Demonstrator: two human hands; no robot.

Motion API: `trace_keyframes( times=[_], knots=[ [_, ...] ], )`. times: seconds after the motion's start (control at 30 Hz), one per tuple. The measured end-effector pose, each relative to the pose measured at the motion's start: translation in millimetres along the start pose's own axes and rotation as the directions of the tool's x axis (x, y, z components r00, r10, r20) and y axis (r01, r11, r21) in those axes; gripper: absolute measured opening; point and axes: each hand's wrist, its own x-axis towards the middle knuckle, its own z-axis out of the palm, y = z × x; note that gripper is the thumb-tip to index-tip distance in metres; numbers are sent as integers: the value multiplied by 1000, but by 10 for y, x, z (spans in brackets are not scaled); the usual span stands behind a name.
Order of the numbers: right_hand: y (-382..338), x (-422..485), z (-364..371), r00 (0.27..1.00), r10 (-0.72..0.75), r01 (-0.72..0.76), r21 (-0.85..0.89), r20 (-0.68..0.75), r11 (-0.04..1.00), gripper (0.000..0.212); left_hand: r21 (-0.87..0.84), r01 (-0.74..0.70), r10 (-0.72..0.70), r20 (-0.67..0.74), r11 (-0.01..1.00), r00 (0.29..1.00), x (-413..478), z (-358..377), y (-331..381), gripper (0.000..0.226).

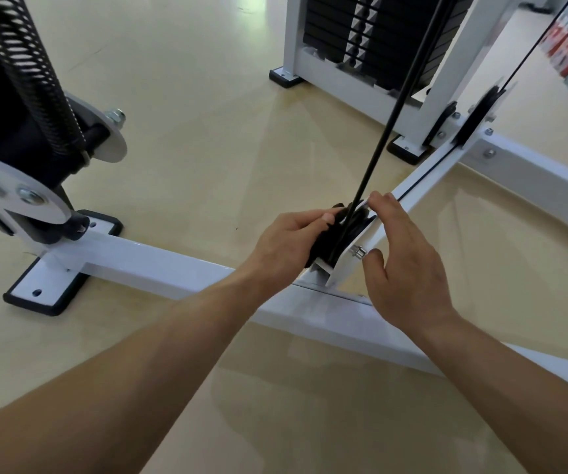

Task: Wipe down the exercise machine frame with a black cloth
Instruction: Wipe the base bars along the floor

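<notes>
The exercise machine frame (pixel 159 265) seems partly wiped: the left hand (pixel 286 241) has its grip clamped on the black cloth (pixel 320 244) at the pulley bracket (pixel 345 268), while the right hand (pixel 409 268), grip apart, steadies it.

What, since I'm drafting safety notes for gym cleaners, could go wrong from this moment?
1. The left hand holds the black cloth against the pulley right where the cable enters; if the cable moved, cloth or fingertips could probably be drawn in.
2. The right hand rests on the white bracket plate with its thumb beside a protruding bolt, which might scrape it during wiping.
</notes>
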Motion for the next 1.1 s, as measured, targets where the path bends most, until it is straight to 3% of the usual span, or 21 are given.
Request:
trace_keyframes(
  times=[0.27, 0.43, 0.93, 1.1],
  knots=[
    [-38, -8, 73, 999, 8, -8, 5, -32, 1000, 66, -15, -1, 1, 19, 1000, 1000, -25, -6, 117, 31],
    [-42, -15, 65, 1000, 14, -14, -3, -15, 1000, 68, -117, 34, -25, 75, 993, 997, 70, 18, 234, 31],
    [-31, -16, 70, 999, -29, 29, -35, -24, 999, 64, 5, 117, -116, -103, 993, 988, -225, -104, -193, 27],
    [-20, -26, 76, 999, -35, 34, -43, -25, 998, 65, -216, 241, -253, -33, 946, 967, -94, -44, -158, 46]
  ],
)
